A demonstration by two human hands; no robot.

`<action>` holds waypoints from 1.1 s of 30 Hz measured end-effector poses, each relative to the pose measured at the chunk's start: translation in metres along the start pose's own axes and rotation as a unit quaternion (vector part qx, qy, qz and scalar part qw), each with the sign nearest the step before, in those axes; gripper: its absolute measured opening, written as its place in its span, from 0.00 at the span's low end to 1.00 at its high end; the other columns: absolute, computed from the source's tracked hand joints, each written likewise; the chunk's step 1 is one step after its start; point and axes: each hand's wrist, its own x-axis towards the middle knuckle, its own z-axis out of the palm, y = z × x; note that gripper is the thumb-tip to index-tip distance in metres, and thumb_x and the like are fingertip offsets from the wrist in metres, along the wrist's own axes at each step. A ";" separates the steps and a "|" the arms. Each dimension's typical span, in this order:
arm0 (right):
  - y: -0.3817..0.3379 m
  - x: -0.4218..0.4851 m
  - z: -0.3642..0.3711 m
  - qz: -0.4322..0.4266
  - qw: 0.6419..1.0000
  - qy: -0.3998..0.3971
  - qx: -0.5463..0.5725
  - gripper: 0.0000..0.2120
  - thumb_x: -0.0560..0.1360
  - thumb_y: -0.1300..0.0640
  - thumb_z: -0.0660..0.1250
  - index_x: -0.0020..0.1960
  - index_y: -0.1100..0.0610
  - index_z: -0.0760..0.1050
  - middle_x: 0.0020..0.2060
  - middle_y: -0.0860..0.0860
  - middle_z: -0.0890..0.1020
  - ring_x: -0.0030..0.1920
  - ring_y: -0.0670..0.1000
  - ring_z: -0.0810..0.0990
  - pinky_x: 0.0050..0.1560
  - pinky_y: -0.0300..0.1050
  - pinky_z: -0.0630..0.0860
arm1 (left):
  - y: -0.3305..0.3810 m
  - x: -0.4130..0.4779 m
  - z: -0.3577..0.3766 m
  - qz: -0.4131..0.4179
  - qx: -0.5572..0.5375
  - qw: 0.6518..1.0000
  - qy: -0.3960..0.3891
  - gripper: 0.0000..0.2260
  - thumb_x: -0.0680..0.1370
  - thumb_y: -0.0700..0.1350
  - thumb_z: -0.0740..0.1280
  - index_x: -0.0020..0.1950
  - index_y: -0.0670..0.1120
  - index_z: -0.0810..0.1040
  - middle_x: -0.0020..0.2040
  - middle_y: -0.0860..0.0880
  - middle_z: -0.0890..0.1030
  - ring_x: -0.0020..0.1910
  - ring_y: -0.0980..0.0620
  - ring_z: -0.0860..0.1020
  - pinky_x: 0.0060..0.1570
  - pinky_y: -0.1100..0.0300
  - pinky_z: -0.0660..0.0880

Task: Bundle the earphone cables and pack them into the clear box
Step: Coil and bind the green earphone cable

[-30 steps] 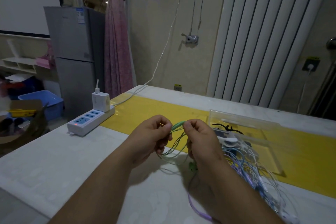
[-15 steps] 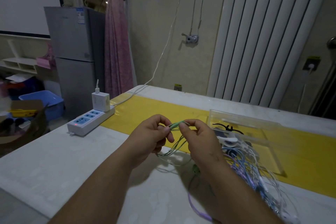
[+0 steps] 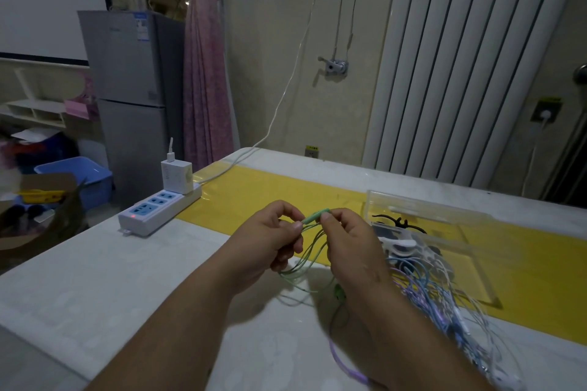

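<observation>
Since the previous frame the right hand (image 3: 349, 251) had curled forefinger and thumb onto the green earphone cable (image 3: 314, 216). The left hand (image 3: 270, 241) pinched the same plug end. Both were raised over bare table (image 3: 127, 279), with free room toward the power strip (image 3: 155, 206). The clear box (image 3: 428, 206) stood just right, behind the cable tangle (image 3: 428, 289).

1. Left of the clear box (image 3: 428, 211), the right hand (image 3: 352, 251) covers part of the green cable (image 3: 315, 214).
2. Inside the box, the dark and white items (image 3: 397, 243) are too blurred to name.
3. In front of the box, the cable pile (image 3: 444, 305) runs off the bottom edge.
</observation>
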 end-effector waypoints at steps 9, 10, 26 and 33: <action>0.001 0.003 -0.002 0.041 0.999 0.000 0.000 0.08 0.77 0.55 0.62 0.44 0.57 0.77 0.25 0.47 0.66 0.28 0.49 0.63 0.31 0.43 0.59 | 0.000 -0.001 0.000 0.010 0.014 1.000 -0.011 0.07 0.80 0.33 0.58 0.54 0.43 0.70 0.34 0.44 0.77 0.25 0.52 0.64 0.25 0.62 0.61; 0.001 0.003 -0.002 0.047 0.999 -0.002 -0.003 0.07 0.76 0.55 0.62 0.44 0.55 0.77 0.25 0.47 0.67 0.28 0.49 0.64 0.31 0.43 0.59 | 0.001 -0.001 -0.001 0.013 0.013 1.000 -0.012 0.08 0.80 0.32 0.58 0.54 0.44 0.69 0.34 0.45 0.77 0.25 0.52 0.63 0.26 0.62 0.61; -0.016 -0.001 -0.004 0.166 0.969 0.020 0.183 0.10 0.75 0.60 0.54 0.35 0.54 0.64 0.22 0.48 0.59 0.23 0.49 0.56 0.26 0.39 0.52 | 0.001 -0.002 0.000 0.045 0.004 0.999 -0.005 0.12 0.75 0.30 0.66 0.56 0.41 0.74 0.33 0.45 0.71 0.31 0.50 0.73 0.35 0.55 0.76; -0.014 -0.003 -0.006 0.172 0.956 -0.001 0.239 0.11 0.71 0.59 0.54 0.33 0.50 0.55 0.25 0.47 0.52 0.28 0.49 0.48 0.27 0.40 0.47 | -0.002 0.006 -0.001 0.094 0.024 0.989 0.110 0.13 0.74 0.27 0.65 0.48 0.44 0.79 0.40 0.49 0.78 0.41 0.54 0.75 0.43 0.63 0.72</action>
